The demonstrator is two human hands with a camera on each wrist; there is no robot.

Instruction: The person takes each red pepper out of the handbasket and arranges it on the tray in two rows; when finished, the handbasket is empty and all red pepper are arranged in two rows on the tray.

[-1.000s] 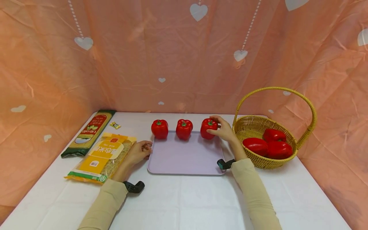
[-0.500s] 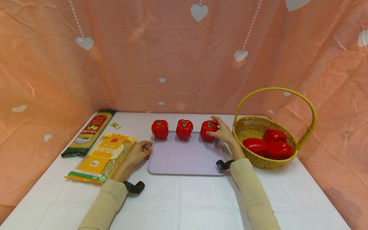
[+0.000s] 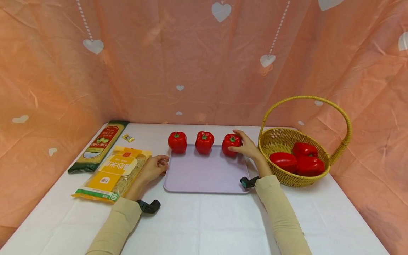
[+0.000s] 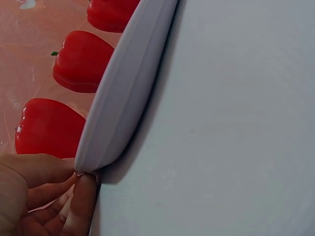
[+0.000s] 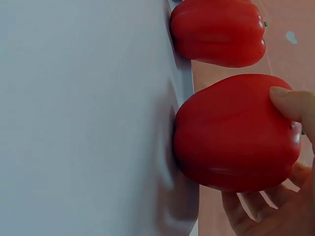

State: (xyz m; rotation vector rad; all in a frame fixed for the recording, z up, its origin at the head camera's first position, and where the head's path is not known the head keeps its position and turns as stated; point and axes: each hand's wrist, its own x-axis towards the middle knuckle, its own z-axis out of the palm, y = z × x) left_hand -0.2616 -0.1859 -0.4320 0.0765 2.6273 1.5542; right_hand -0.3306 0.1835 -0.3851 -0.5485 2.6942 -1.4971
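Note:
Three red bell peppers line the far side of a pale lilac tray (image 3: 207, 173): a left pepper (image 3: 177, 142), a middle pepper (image 3: 204, 143) and a right pepper (image 3: 230, 147). My right hand (image 3: 251, 148) holds the right pepper, its thumb on the near side and the other fingers around the back. The right wrist view shows that pepper (image 5: 236, 132) with its base at the tray's surface and its stem end toward the palm. At the tray's left edge, my left hand (image 3: 153, 169) pinches the rim (image 4: 118, 93) between thumb and finger.
On the right stands a yellow wicker basket (image 3: 274, 138) with a tall handle, holding three red peppers (image 3: 283, 162). A yellow noodle packet (image 3: 114, 173) lies beside my left forearm. Behind it are a green-and-gold packet (image 3: 100, 147) and a small wrapped candy (image 3: 128, 138).
The right pepper has come slightly down and toward me in my right hand. My left hand stays at the tray's edge, and the other peppers have not moved.

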